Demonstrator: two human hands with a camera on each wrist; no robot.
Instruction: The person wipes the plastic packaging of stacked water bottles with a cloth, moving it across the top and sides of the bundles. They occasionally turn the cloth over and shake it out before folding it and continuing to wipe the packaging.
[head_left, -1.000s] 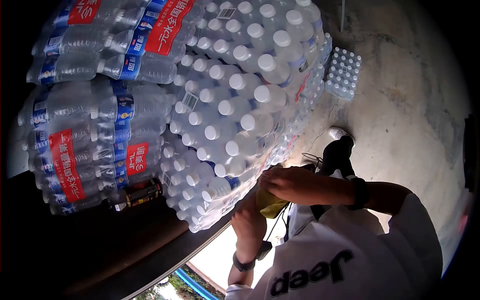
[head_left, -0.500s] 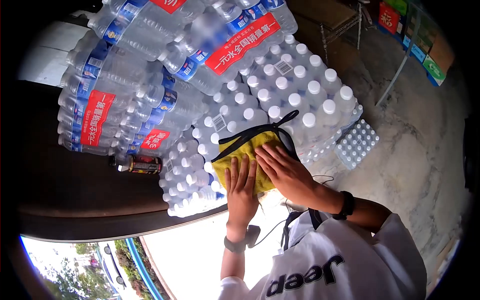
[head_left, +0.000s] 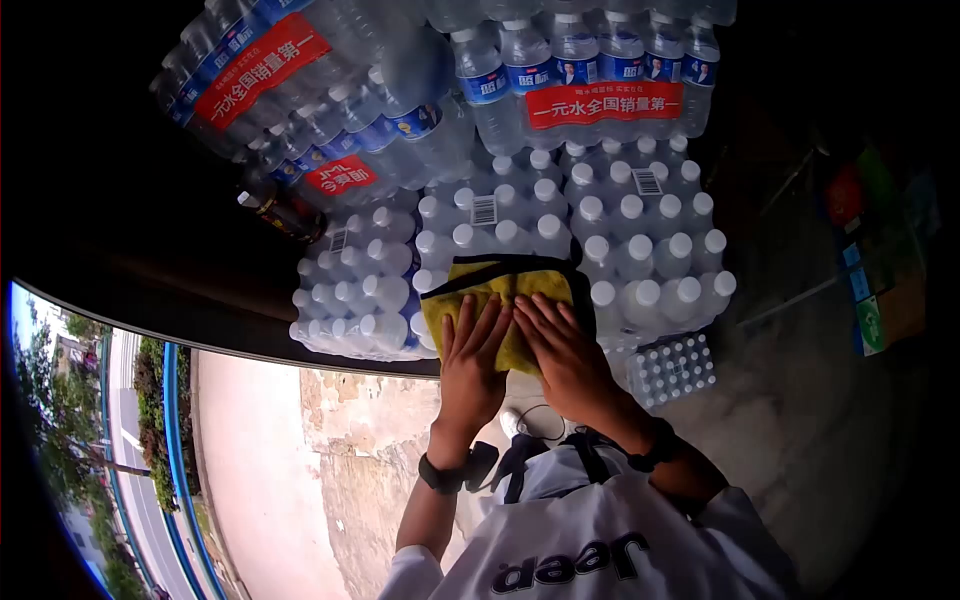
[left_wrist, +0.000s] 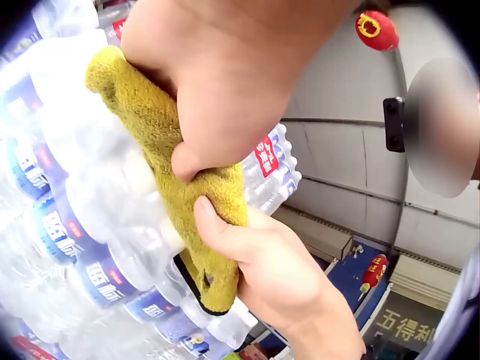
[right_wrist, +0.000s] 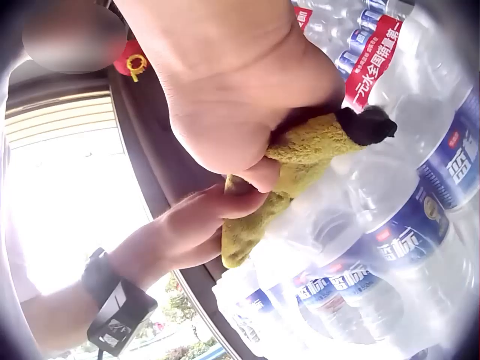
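Note:
A yellow cloth (head_left: 516, 346) with black edging lies over the white caps of shrink-wrapped water bottles (head_left: 655, 245). My left hand (head_left: 474, 352) rests on the cloth's left half, fingers straight and spread, pointing away from me. Beside it, my right hand (head_left: 562, 352) presses the right half the same way, its fingers likewise extended. In the left wrist view, the right thumb (left_wrist: 216, 225) lies against the cloth's near side. A black end (right_wrist: 367, 126) of the cloth sticks out past the right hand in the right wrist view.
More bottle packs (head_left: 600, 75) with red banners are stacked behind. A dark-labelled bottle (head_left: 280, 215) lies at the left. A smaller pack (head_left: 675, 370) stands on the floor to the right. Beyond a dark edge at lower left is a bright outdoor pavement (head_left: 255, 430).
Both hands, at first close to the body with the cloth bunched up, have spread it over the bottle caps and now lie flat on it. The head view has turned.

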